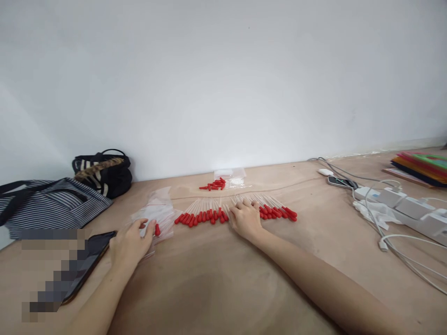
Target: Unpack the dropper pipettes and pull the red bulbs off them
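A long row of clear glass droppers with red rubber bulbs lies across the wooden table. My right hand rests flat on the middle of the row, fingers spread over the droppers. My left hand sits on a stack of clear zip bags, fingers curled on a bag that has one red-bulbed dropper in it. More red bulbs lie in a small heap farther back, beside another clear bag.
A dark phone lies left of my left hand. A striped bag and a black bag stand at the back left. On the right are white power strips with cables, a phone and coloured sheets.
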Demonstrator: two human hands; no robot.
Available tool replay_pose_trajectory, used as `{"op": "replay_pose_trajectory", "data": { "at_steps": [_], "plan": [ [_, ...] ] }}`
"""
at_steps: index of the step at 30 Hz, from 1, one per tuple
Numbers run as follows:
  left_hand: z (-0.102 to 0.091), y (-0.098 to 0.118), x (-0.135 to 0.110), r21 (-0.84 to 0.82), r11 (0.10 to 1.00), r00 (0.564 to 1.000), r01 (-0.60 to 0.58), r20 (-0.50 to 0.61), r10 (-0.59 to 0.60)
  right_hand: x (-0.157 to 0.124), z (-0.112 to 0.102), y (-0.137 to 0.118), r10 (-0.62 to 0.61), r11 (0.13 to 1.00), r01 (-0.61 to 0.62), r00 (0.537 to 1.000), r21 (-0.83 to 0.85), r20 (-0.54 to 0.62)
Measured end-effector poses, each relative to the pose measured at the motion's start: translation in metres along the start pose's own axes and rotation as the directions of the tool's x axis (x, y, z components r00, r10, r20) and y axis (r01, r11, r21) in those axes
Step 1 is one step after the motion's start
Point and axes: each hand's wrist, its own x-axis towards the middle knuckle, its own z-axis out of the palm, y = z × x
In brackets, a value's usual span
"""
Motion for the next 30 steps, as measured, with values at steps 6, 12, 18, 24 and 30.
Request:
{"op": "replay_pose_trajectory", "data": {
  "at_steps": [6, 12, 18, 24, 30],
  "plan": [
    [0.009, 0.041, -0.029, -0.372, 0.859, 0.934, -0.353, -0.198, 0.298, -0.013, -0.012, 0.021, 0.052, 0.996, -0.051, 0.998, 0.068, -0.022],
    [0.014, 0.1, -0.08, -0.622, 0.531, 0.731, -0.575, -0.099, 0.675, -0.019, -0.012, 0.023, 0.053, 0.998, -0.054, 0.998, 0.02, 0.032],
    [0.018, 0.12, -0.081, -0.766, 0.479, 0.755, -0.428, -0.012, 0.655, -0.016, -0.004, 0.023, 0.031, 1.0, -0.031, 0.995, -0.001, -0.099],
    [0.026, 0.14, -0.074, -0.925, 0.202, 0.784, 0.32, 0.379, 0.491, -0.03, -0.01, 0.018, -0.103, 0.988, 0.14, 0.906, 0.06, -0.411],
    [0.023, 0.16, -0.075, -0.711, -0.147, 0.65, 0.688, 0.514, 0.56, -0.048, -0.023, 0.007, -0.314, 0.914, 0.395, 0.838, 0.098, -0.446]
  ]
}}
